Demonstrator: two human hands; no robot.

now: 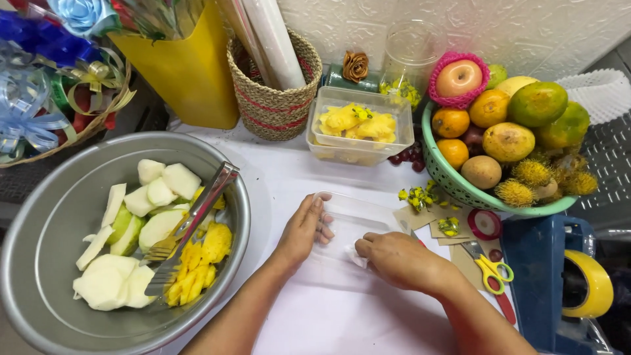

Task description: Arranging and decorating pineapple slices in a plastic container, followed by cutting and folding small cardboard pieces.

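Left hand (303, 230) steadying clear tray (358, 220), right hand (394, 258) perhaps pinching tissue (358, 258)

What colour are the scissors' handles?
Yellow and green, on the scissors beside the right hand; head view.

place: fruit gift-basket prep counter, likely a small shop | signs: green basket of mixed fruit (460, 187), metal bowl of cut fruit (46, 217), ribbon bows (29, 112), wrapping rolls in a woven basket (276, 105), tape dispenser (559, 276), scissors (490, 266)
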